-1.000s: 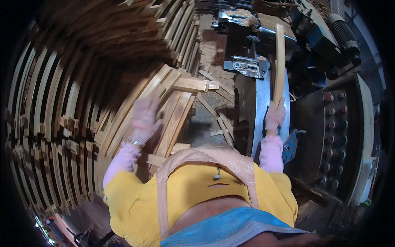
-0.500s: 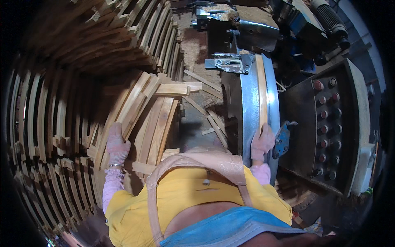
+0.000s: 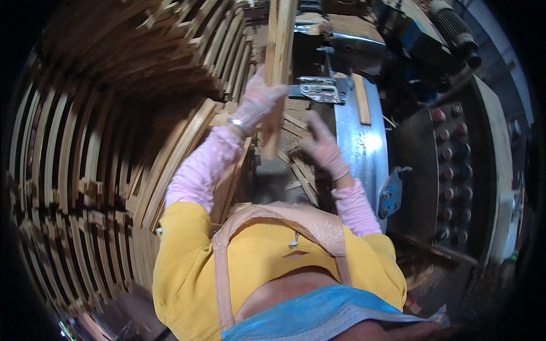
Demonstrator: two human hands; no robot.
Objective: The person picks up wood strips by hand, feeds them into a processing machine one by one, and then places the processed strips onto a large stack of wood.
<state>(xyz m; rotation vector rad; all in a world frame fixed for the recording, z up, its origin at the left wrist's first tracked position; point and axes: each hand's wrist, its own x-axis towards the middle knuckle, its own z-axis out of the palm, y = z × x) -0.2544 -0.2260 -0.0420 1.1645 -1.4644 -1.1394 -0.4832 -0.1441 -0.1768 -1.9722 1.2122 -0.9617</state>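
In my gloved left hand (image 3: 257, 102) is a long wooden strip (image 3: 280, 48), or perhaps two side by side, lifted off the stack and pointing away from me. Its near end hangs over the gap beside the machine. My gloved right hand (image 3: 326, 150) is in the air between that strip and the shiny metal machine bed (image 3: 355, 153), fingers apart and holding nothing. Another wooden strip (image 3: 361, 99) lies on the bed, its far end by the metal guide (image 3: 319, 90).
Left of me stands a stack of strips (image 3: 177, 162), with tall racks of wood (image 3: 68, 148) beyond. Loose offcuts (image 3: 304, 176) lie on the floor. At the right are a blue bracket (image 3: 390, 193) and a button panel (image 3: 452, 170). A motor (image 3: 453, 25) sits far right.
My left hand has lifted wood from the stack and swung it forward and right. My right hand has let go of the strip on the bed, which has slid farther away.
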